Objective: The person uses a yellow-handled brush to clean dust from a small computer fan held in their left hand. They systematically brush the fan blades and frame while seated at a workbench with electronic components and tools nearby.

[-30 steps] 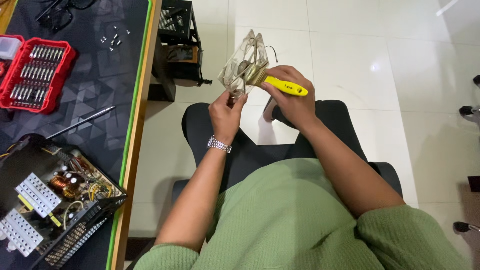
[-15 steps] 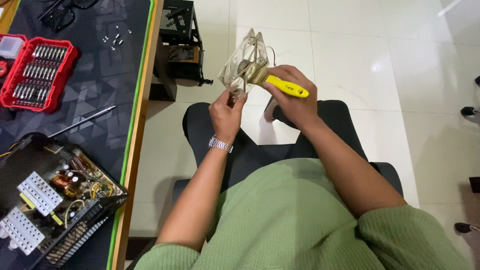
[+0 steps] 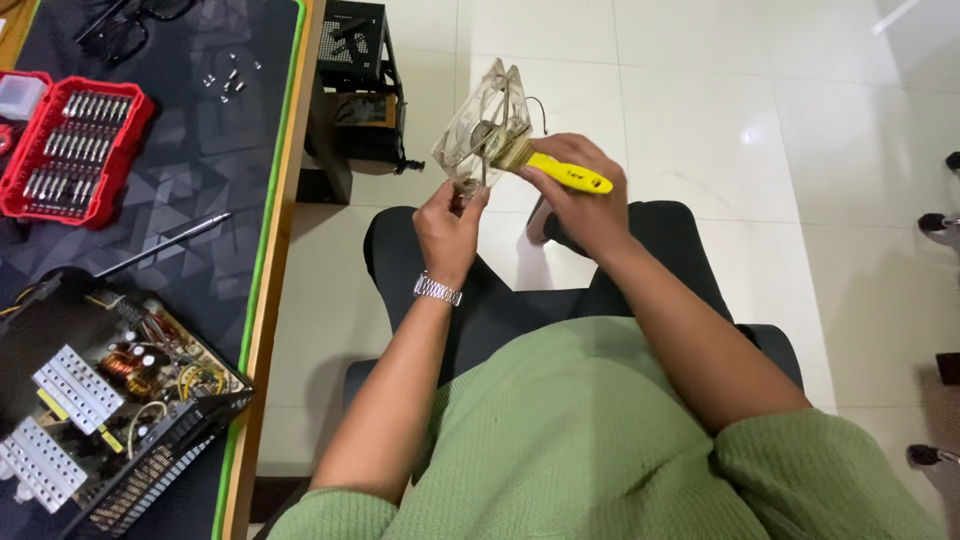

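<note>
The left hand [image 3: 450,225] gripped a clear plastic square fan [image 3: 480,130]; the right hand [image 3: 580,205] clenched a yellow-handled brush [image 3: 560,172] against it. Left, the surface [image 3: 215,180] carried a red bit case [image 3: 70,145] and an opened power supply [image 3: 110,400].

Change from the earlier views: the brush [image 3: 553,168] in the right hand [image 3: 585,195] has shifted slightly along the clear fan [image 3: 480,130], its bristles now at the hub. The left hand [image 3: 450,225] has edged up at the fan's lower corner.
</note>
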